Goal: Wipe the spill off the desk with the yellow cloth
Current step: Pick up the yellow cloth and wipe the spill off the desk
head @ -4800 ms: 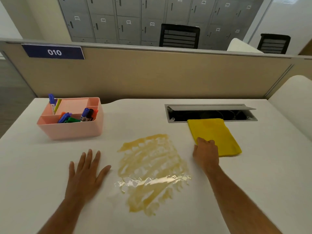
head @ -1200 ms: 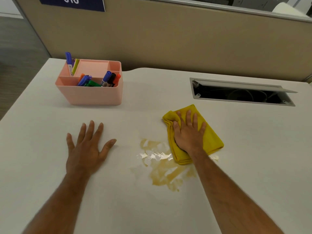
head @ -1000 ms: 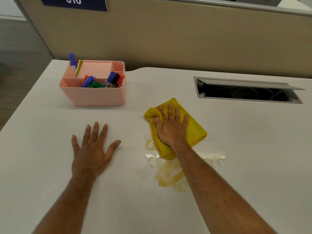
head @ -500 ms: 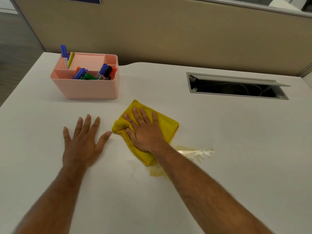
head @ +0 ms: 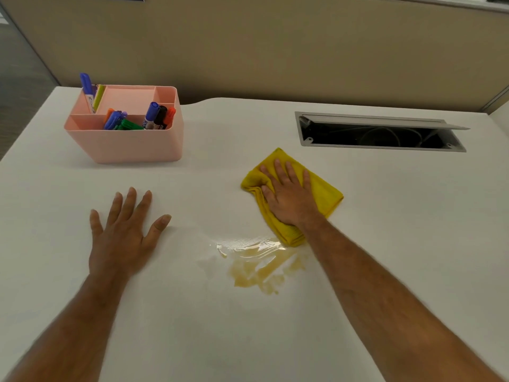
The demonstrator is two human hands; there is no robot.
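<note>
- The right hand (head: 289,198) presses flat, fingers spread, on the folded yellow cloth (head: 325,193), hiding its middle.
- The cloth's near corner touches the brownish spill (head: 259,267) on the table (head: 399,216).
- The left hand (head: 124,235) lies open, empty.
- Cables inside the cable hatch (head: 380,132) look dim.

Bright, even overhead light; glare on the wet spill (head: 259,264), soft shadows, wide-angle bending at edges.

Bare tabletop (head: 399,216) right of yellow cloth (head: 325,188), also near edge. Pink organizer (head: 129,146) blocks far left; open cable hatch (head: 380,133) far right. Left hand (head: 124,238) flat beside spill (head: 259,264).
</note>
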